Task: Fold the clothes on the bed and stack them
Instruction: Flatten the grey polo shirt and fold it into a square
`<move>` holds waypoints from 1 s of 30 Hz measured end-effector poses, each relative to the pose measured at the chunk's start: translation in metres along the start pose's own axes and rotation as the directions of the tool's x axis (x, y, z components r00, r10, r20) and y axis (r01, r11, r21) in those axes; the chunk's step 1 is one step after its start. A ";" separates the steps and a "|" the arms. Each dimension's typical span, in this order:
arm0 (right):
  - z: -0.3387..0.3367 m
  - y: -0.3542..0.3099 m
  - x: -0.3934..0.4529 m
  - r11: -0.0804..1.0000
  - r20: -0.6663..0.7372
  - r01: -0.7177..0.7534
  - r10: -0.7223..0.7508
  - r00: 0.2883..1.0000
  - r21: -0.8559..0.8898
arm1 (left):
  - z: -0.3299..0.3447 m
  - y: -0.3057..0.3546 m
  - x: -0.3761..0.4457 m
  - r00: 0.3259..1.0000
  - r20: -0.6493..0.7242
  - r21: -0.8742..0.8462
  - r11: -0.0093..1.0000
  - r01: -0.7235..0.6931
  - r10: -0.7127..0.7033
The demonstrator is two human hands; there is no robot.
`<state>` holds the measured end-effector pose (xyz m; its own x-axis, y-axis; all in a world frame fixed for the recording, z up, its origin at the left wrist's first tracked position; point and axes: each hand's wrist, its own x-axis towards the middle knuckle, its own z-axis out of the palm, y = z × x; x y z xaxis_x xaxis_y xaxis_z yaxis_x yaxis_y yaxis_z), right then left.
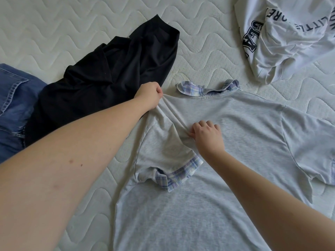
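Your grey T-shirt (226,142) lies spread flat on the quilted bed (72,33), plaid collar (206,89) at the far end, and everything else can be placed from it. Your left hand (149,96) pinches the shirt's shoulder just left of that collar, fingers curled tight round a gather of cloth, while your right hand (206,135) pinches a ridge of fabric on the chest; between the two runs a taut crease, which looks like the fold line for bringing the left side inward. The left sleeve, with its plaid cuff (178,175), already lies turned over onto the body, so the grips seem meant to keep that edge straight. The right sleeve is spread out flat on the far side, not yet folded. Touching the shirt's left shoulder is a crumpled black garment (101,78), and beyond it, further left, blue denim (12,105); both crowd the side you are working from and could get caught under the fold. A white lettered top (290,38) lies bunched well beyond the collar, out of the way. No stack is visible yet
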<state>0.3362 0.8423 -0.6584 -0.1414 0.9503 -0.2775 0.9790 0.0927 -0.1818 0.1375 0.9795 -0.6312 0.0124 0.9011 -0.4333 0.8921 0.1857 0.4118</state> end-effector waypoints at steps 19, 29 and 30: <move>-0.060 -0.007 0.133 0.969 0.085 -0.082 0.064 0.994 0.232 | 0.014 -0.022 -0.021 0.975 -0.119 -0.273 0.938 -0.214 0.188; -0.065 -0.012 0.141 0.927 -0.037 -0.123 0.145 0.989 0.353 | 0.012 -0.013 -0.003 0.983 -0.161 0.027 0.996 -0.084 0.087; -0.063 -0.012 0.137 0.928 -0.037 -0.131 0.153 0.988 0.348 | 0.013 -0.012 0.000 0.986 -0.148 0.039 0.997 -0.066 0.072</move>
<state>0.3148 0.9901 -0.6346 0.0156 0.9636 -0.2668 0.8759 -0.1419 -0.4612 0.1324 0.9721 -0.6465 0.0095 0.9600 -0.2797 0.9064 0.1099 0.4079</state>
